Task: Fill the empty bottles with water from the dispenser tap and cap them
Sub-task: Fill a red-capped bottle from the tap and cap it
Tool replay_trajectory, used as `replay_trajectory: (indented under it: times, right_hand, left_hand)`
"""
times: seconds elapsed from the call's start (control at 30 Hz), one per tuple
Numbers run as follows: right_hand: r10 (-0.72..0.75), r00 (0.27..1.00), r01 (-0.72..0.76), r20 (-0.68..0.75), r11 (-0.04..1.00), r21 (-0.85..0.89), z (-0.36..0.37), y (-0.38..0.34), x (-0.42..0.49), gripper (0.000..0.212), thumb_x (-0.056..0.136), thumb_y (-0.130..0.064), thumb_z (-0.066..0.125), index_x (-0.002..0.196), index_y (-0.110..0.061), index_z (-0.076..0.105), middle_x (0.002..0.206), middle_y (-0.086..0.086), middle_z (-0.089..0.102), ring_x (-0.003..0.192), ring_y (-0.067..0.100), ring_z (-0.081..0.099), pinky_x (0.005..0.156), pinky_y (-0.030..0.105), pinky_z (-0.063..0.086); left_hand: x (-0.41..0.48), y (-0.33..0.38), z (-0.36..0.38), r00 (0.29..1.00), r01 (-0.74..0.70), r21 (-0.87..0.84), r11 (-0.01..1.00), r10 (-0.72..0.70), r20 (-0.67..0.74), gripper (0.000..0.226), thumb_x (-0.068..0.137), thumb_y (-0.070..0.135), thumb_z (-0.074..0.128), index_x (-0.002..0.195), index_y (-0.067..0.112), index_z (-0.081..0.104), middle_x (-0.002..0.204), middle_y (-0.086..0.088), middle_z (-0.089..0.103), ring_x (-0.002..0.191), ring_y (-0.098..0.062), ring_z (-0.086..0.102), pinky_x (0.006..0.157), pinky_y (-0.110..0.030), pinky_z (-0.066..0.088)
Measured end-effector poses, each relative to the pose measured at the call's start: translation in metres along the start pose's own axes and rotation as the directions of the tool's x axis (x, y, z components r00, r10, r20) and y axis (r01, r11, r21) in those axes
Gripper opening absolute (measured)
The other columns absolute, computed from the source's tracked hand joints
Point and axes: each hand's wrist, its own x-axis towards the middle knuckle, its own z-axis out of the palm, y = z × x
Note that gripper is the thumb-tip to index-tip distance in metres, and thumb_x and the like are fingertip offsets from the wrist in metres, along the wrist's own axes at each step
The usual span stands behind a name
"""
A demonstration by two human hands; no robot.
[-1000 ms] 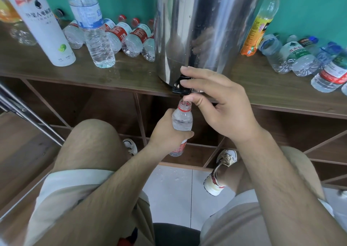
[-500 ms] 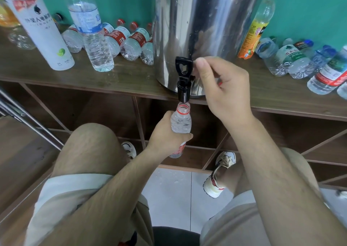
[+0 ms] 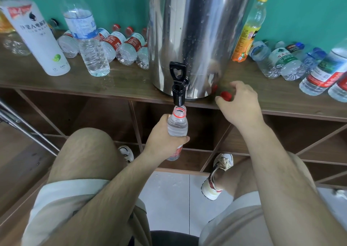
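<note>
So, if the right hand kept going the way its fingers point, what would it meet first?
The small red plastic bottle cap on the wooden shelf, just ahead of the right hand; contact unclear.

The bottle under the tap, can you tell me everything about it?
The bottle is small, clear plastic, with a red neck ring and a red label low down. It is upright, uncapped, looks nearly full of water, mouth just under the black tap. The left hand grips its middle. The right hand pinches a red cap nearby.
</note>
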Motion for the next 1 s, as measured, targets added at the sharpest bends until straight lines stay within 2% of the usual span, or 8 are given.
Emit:
replay_trajectory:
  times: [0.17, 0.3, 0.43, 0.57, 0.63, 0.77, 0.9, 1.0]
  right_hand:
    - [0.009, 1.000, -0.007, 0.024, 0.997, -0.072, 0.006, 0.004, 0.009, 0.047, 0.097, -0.027, 0.070, 0.139, -0.009, 0.058, 0.131, 0.017, 0.061, 0.128, 0.037, 0.051, 0.108, 0.046, 0.045]
    - [-0.050, 0.999, 0.051, 0.004, 0.998, -0.035, 0.003, 0.002, 0.003, 0.041, 0.096, -0.029, 0.071, 0.133, -0.015, 0.059, 0.124, 0.009, 0.062, 0.113, 0.027, 0.059, 0.095, 0.042, 0.052]
    - [-0.289, 0.940, 0.256, 0.181, 0.949, 0.186, -0.007, -0.007, -0.019, 0.033, 0.089, -0.016, 0.075, 0.118, -0.023, 0.062, 0.107, -0.005, 0.067, 0.087, 0.011, 0.063, 0.080, 0.029, 0.054]
    - [-0.373, 0.869, 0.284, 0.324, 0.914, 0.289, -0.006, -0.011, -0.037, 0.031, 0.086, -0.013, 0.079, 0.106, -0.027, 0.061, 0.095, -0.006, 0.068, 0.060, 0.005, 0.053, 0.064, 0.026, 0.053]
    - [-0.406, 0.851, 0.298, 0.332, 0.895, 0.331, -0.003, -0.015, -0.041, 0.036, 0.087, -0.012, 0.081, 0.112, -0.025, 0.059, 0.099, -0.007, 0.066, 0.067, 0.003, 0.055, 0.067, 0.025, 0.054]
    - [-0.450, 0.829, 0.308, 0.332, 0.863, 0.400, 0.003, -0.021, -0.042, 0.043, 0.088, -0.013, 0.084, 0.123, -0.023, 0.061, 0.109, -0.007, 0.069, 0.098, 0.006, 0.065, 0.081, 0.026, 0.056]
    - [-0.482, 0.805, 0.354, 0.346, 0.859, 0.371, 0.006, -0.020, -0.040, 0.036, 0.087, -0.011, 0.084, 0.120, -0.021, 0.074, 0.108, -0.004, 0.071, 0.095, 0.007, 0.066, 0.087, 0.028, 0.057]
    - [-0.507, 0.777, 0.390, 0.372, 0.853, 0.347, 0.006, -0.020, -0.038, 0.037, 0.088, -0.006, 0.082, 0.122, -0.019, 0.076, 0.117, -0.004, 0.072, 0.105, 0.010, 0.069, 0.097, 0.031, 0.057]
  left_hand:
    - [-0.001, 0.002, -0.001, 1.000, 0.004, 0.017, 1.000, -0.004, 0.005, 0.061, 0.084, 0.026, 0.086, 0.133, 0.021, 0.050, 0.117, 0.006, 0.062, 0.108, -0.016, 0.062, 0.094, -0.027, 0.047]
    - [-0.003, 0.004, -0.002, 1.000, 0.010, 0.022, 1.000, -0.011, 0.021, 0.061, 0.084, 0.025, 0.086, 0.133, 0.020, 0.050, 0.119, 0.004, 0.063, 0.109, -0.017, 0.062, 0.095, -0.029, 0.048]
    - [-0.004, 0.006, -0.006, 0.999, 0.012, 0.023, 1.000, -0.013, 0.047, 0.060, 0.082, 0.020, 0.087, 0.131, 0.021, 0.051, 0.116, 0.004, 0.063, 0.105, -0.018, 0.063, 0.092, -0.030, 0.050]
    - [-0.005, 0.005, -0.008, 0.998, 0.019, 0.053, 0.998, -0.022, 0.058, 0.058, 0.079, 0.016, 0.086, 0.125, 0.021, 0.051, 0.107, 0.003, 0.063, 0.098, -0.019, 0.065, 0.086, -0.032, 0.052]
    - [-0.006, 0.006, -0.007, 0.997, 0.010, 0.099, 0.995, -0.018, 0.076, 0.057, 0.079, 0.016, 0.085, 0.125, 0.021, 0.051, 0.105, 0.003, 0.062, 0.096, -0.018, 0.064, 0.082, -0.029, 0.050]
    - [-0.007, 0.007, -0.004, 0.995, -0.002, 0.184, 0.983, -0.017, 0.103, 0.053, 0.082, 0.018, 0.083, 0.124, 0.020, 0.051, 0.101, 0.003, 0.060, 0.091, -0.017, 0.063, 0.072, -0.023, 0.048]
    - [-0.007, 0.008, -0.003, 0.993, 0.000, 0.229, 0.973, -0.028, 0.118, 0.054, 0.083, 0.018, 0.082, 0.126, 0.019, 0.051, 0.102, 0.002, 0.061, 0.089, -0.016, 0.063, 0.069, -0.021, 0.047]
    - [-0.008, 0.009, -0.004, 0.992, 0.009, 0.224, 0.975, -0.037, 0.124, 0.054, 0.082, 0.017, 0.083, 0.126, 0.019, 0.051, 0.101, 0.003, 0.060, 0.089, -0.016, 0.063, 0.066, -0.019, 0.043]
